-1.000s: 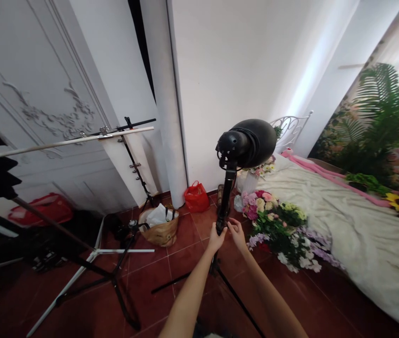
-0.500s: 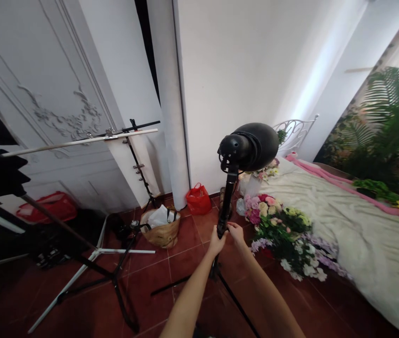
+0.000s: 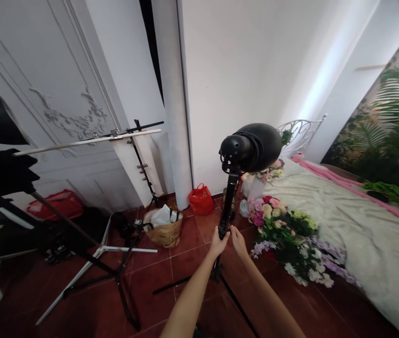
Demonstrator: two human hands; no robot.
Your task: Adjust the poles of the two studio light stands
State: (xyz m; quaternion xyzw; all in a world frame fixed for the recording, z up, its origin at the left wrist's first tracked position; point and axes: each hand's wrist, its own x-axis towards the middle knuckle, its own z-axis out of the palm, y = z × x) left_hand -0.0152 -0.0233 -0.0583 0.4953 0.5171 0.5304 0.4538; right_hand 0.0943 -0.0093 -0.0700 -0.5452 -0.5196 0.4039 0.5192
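Observation:
A black studio lamp (image 3: 252, 147) with a round reflector tops a black light stand (image 3: 226, 209) that rises from the floor in front of me. My left hand (image 3: 217, 244) is wrapped round the stand's pole at a joint below the lamp. On the pole's right side, at the same height, my right hand (image 3: 237, 240) has its fingers closed at the joint; a small part there is hidden by them. The stand's legs spread over the red tiles beneath my forearms.
Artificial flowers (image 3: 284, 234) lie right of the stand, beside a bed with a pale cover (image 3: 326, 206). A straw basket (image 3: 164, 232) and a red bag (image 3: 201, 199) sit behind. More stands and a white tripod leg (image 3: 75, 284) fill the left.
The view has turned slightly left, so the surroundings sit further right. Both hands stay at the pole's joint; the fingers of my right hand have shifted a little.

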